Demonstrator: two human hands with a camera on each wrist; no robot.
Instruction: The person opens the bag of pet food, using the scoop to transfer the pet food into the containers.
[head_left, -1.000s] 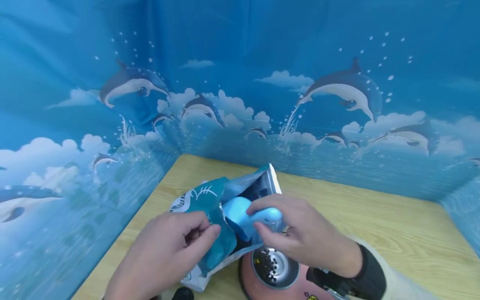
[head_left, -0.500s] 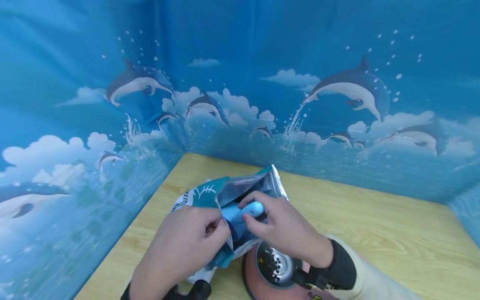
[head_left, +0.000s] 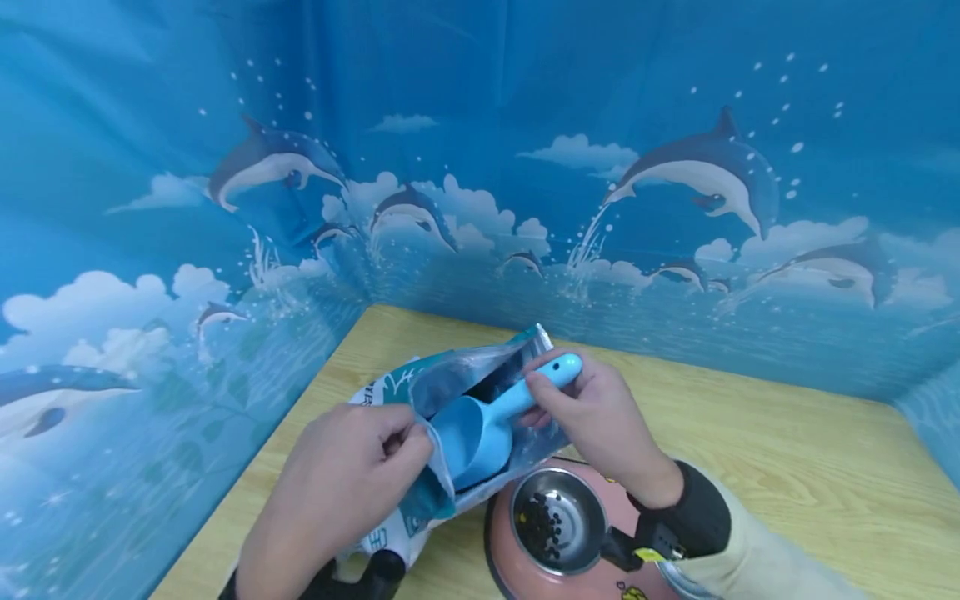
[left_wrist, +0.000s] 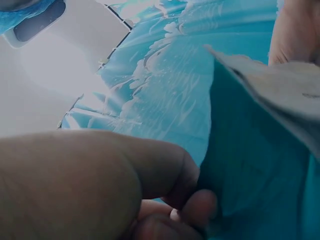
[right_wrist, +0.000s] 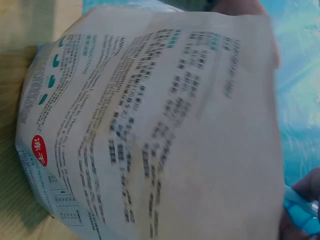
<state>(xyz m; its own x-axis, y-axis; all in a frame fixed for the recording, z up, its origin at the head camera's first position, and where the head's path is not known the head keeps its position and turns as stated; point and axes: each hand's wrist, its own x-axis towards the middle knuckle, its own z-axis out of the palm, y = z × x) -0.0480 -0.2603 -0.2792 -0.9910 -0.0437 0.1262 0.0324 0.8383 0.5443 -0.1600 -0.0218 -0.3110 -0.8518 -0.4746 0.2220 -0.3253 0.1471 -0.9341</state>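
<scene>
Blue scoop [head_left: 491,437] in the mouth of a foil-lined bag [head_left: 450,379], between left hand [head_left: 348,475] and right hand [head_left: 603,421].
Spill hazard: tilting the scoop against the bag rim, or a slack grip on that rim, could shed any load beside the steel bowl [head_left: 594,500] near the right hand; load cannot be made out. Right hand: thumb and fingers closed on the scoop handle. Left hand: fingers curled, pinching the bag's left edge.

No text is letting itself be read surely. Beside the right hand [head_left: 607,421], the bag [right_wrist: 200,150] is bearing many blurred printed lines and a red oval [right_wrist: 39,150] with unclear white characters. Beyond the left hand [head_left: 341,471], small dark letters [head_left: 365,392] are showing, also unclear.
</scene>
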